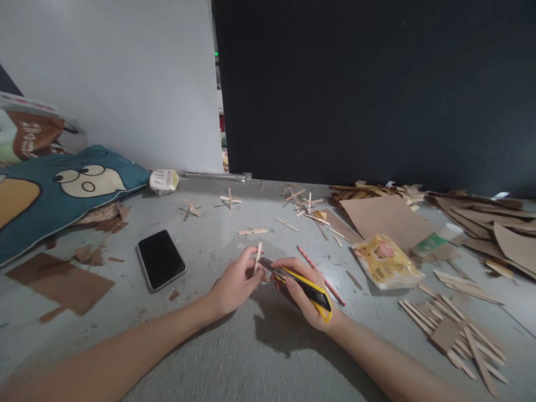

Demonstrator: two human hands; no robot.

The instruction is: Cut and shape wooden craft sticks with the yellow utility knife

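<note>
A short wooden craft stick (258, 254) stands nearly upright in the closed fingers of my left hand (238, 282). My right hand (305, 296) is wrapped round a yellow and black utility knife (312, 289). The knife's blade (265, 262) points left and meets or nearly meets the stick; exact contact is hard to tell. Just beyond my hands lies a flat piece of stick (252, 231). A red patterned pencil (322, 276) rests behind and beside my right hand.
A black-screened phone (161, 260) lies to the left, near cardboard scraps (62, 282). Small crossed-stick pieces (230, 199) stand farther back. To the right are a yellow tissue pack (387, 261), a pile of craft sticks (456, 335) and cardboard sheets (494, 223). A blue pillow (84, 184) sits far left.
</note>
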